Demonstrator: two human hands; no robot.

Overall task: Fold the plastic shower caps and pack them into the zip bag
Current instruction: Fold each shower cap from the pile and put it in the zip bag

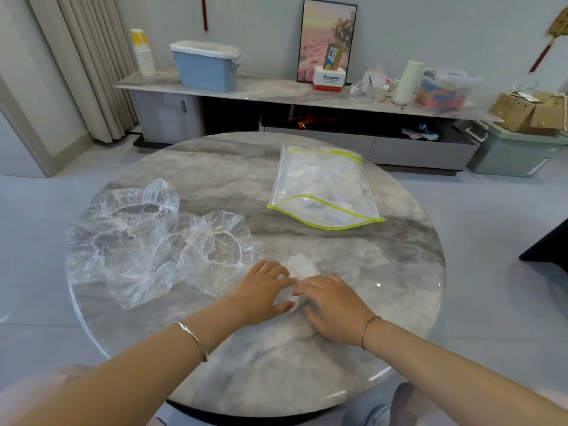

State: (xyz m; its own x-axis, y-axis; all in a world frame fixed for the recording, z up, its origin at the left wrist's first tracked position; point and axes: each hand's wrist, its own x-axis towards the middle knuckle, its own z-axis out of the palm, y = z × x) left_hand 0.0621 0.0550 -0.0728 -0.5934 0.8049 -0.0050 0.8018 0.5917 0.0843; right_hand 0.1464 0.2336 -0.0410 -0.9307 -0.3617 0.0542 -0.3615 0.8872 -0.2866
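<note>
Head view: shower caps (pixel 153 244) heaped left of zip bag (pixel 322 186).

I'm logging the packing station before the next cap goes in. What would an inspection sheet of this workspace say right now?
Surface: round marble table, glossy.
Job's things: unfolded shower caps heaped at left; one folded cap under the hands; zip bag farther right, mouth open toward the person, clear plastic bundles inside.
Clutter: blue bin and white roll on the sideboard behind.
Grippers: left hand and right hand both press flat on the folded cap.
Cables: nothing seen.
Surroundings: curtain at left, framed picture against the wall, cardboard boxes at right.
</note>
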